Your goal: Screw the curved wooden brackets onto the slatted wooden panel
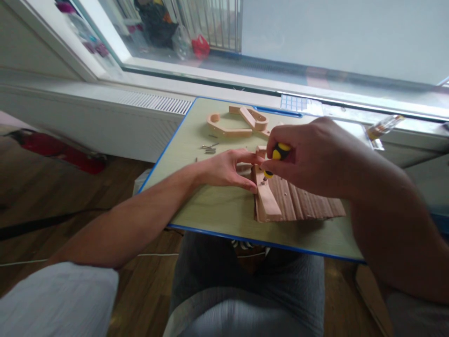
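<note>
My right hand [315, 157] is closed around the yellow and black handle of a screwdriver [280, 150]. Its tip points down at a small screw [262, 183] in a pale wooden piece [269, 204]. My left hand [229, 169] grips that piece from the left, thumb on its near side and fingers farther up. Under the wood lies a sheet of corrugated cardboard [303, 202]. Several loose screws [209, 149] are scattered beyond my left wrist. Farther back rest curved wooden parts: one bent piece [228, 132] and another looped one [253, 120], partly overlapping others.
The small table [210, 210] has a blue edge and stands against a window sill. A white radiator [147, 126] is to its left. At the right back is a clear container [386, 126] with brownish contents. A red object [70, 152] lies on the wooden floor.
</note>
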